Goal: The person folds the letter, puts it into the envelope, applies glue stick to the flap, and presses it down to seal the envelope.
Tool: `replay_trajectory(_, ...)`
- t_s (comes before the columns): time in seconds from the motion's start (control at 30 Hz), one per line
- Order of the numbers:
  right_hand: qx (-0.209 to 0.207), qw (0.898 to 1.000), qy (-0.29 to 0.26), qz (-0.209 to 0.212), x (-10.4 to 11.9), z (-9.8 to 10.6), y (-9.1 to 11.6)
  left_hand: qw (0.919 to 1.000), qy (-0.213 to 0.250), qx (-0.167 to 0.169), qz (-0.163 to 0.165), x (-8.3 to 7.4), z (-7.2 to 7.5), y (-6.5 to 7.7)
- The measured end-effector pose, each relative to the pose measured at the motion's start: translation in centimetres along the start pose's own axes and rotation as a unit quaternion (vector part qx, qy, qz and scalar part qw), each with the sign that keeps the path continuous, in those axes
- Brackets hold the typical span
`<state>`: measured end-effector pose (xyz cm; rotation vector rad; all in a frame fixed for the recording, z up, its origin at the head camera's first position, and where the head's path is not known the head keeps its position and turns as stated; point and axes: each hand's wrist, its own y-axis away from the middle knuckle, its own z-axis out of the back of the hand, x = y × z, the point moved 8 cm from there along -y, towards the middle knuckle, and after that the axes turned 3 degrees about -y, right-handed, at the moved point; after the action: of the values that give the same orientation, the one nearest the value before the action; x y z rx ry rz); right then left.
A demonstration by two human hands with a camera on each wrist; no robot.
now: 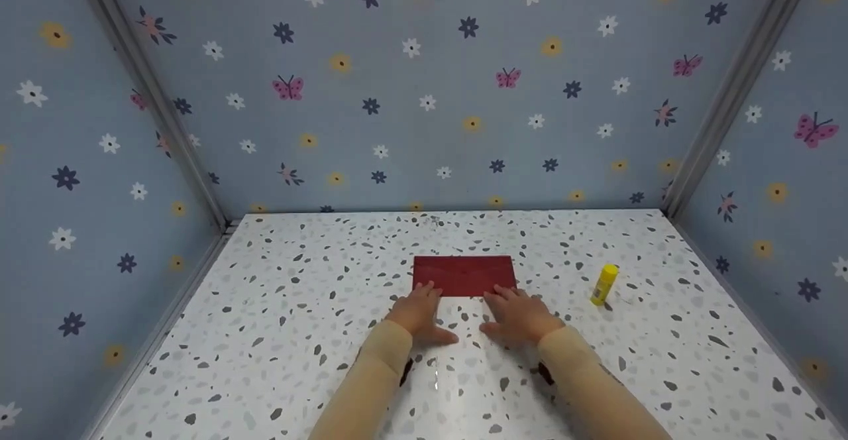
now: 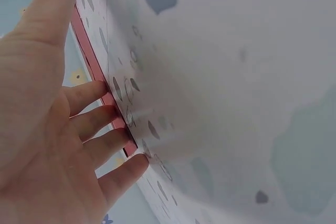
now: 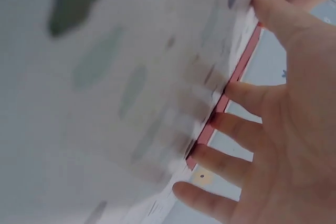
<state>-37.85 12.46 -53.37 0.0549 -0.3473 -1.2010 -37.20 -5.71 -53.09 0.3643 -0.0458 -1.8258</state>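
Observation:
A dark red envelope (image 1: 464, 275) lies flat on the speckled white table, its long side facing me, with a faint flap line across it. At its near left corner my left hand (image 1: 419, 314) rests with fingertips on the edge, fingers spread and fairly straight. My right hand (image 1: 520, 316) touches the near right corner in the same way. Both thumbs point inward over the table. In the left wrist view the red edge of the envelope (image 2: 97, 72) runs under the fingertips; the right wrist view shows its edge (image 3: 236, 72) likewise.
A yellow glue stick (image 1: 604, 285) stands or leans on the table to the right of my right hand; which one I cannot tell. Flower-patterned panels (image 1: 424, 95) enclose the table (image 1: 318, 254) at the back and both sides, with grey metal posts (image 1: 152, 95) at the corners.

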Motion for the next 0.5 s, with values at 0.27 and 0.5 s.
replay_trajectory(0.27, -0.010, 1.000, -0.020, 0.009, -0.2, 0.6, -0.3, 0.9985, 0.048, -0.013, -0.021, 0.4, 0.6, 0.3)
replay_trajectory(0.5, -0.057, 0.995, 0.009, 0.076, 1.3, 1.6, 0.2, 0.9979, 0.053, -0.029, -0.024, 0.4, 1.4, 0.8)
